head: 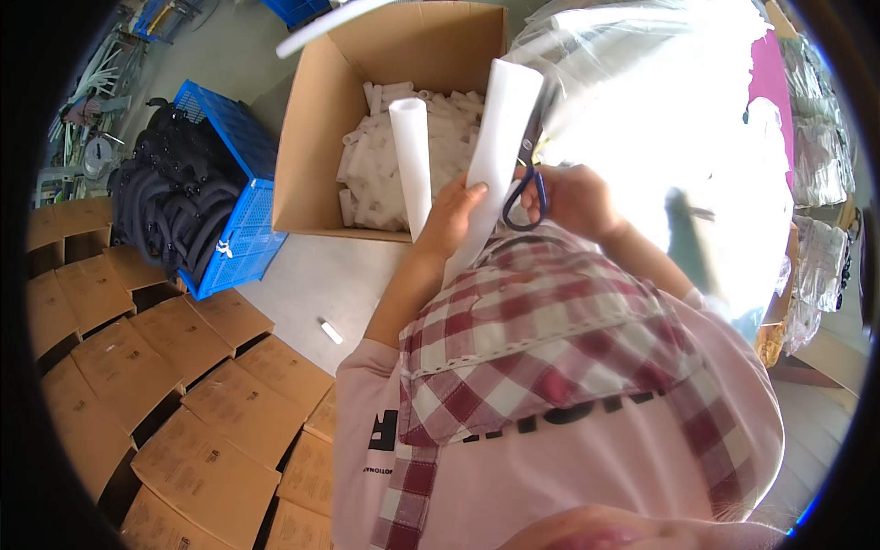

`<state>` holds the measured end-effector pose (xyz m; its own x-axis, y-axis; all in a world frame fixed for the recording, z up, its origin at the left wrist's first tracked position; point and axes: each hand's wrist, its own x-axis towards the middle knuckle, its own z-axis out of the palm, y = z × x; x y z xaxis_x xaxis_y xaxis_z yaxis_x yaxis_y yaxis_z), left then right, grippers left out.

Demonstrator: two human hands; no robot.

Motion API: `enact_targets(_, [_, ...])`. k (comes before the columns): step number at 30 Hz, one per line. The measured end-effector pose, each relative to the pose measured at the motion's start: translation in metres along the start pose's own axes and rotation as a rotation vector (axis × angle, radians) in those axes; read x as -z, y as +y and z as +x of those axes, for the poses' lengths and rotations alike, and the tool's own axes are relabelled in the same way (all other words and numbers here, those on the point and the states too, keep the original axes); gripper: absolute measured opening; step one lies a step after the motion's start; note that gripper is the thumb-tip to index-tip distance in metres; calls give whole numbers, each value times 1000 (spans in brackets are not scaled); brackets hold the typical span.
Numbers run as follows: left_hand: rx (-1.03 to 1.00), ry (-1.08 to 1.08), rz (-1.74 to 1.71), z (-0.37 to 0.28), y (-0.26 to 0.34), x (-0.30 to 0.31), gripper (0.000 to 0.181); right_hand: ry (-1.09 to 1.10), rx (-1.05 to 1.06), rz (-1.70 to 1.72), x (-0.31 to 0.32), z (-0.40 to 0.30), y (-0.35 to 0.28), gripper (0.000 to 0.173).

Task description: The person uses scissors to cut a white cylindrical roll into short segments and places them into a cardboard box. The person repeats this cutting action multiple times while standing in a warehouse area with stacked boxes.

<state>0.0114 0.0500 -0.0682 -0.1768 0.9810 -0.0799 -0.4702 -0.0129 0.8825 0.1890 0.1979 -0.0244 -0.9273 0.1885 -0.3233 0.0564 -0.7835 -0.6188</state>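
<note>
My left hand [448, 216] is wrapped around a white foam tube [507, 110], the thumb lying across its front. A second white foam tube [410, 155], its hollow end facing up, runs down behind the same hand; whether the fingers grip it too is hidden. In my right hand [577, 199] is a pair of scissors [528, 155] with dark blue handles. Their blades point up along the right side of the nearer tube and are blurred at the tips. Beyond my hands, a heap of short white tube pieces [385, 168] fills the bottom of an open cardboard box [313, 144].
A blue plastic crate [237, 237] full of black curved foam tubes [179, 199] stands left of the box. Rows of cardboard cartons [240, 399] cover the lower left. Clear plastic sheeting [584, 41] lies at upper right, beside glaring white material. One white piece [331, 333] lies on the floor.
</note>
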Motion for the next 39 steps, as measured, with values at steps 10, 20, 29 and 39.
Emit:
enact_targets(10, [0,126,26,-27,-2,4,40,-65,-84,-361,-6,36,25,42])
enact_targets(20, [9,599,228,-63,1,42,37,-106,129,-735,4,77,18,23])
enact_targets(29, [-10,818,292,-81,-10,47,35,-224,-6,-1448,28,63,23,65])
enact_targets(39, [45,606,694,-60,-15,29,41,-451,33,-1758,29,65,28,78])
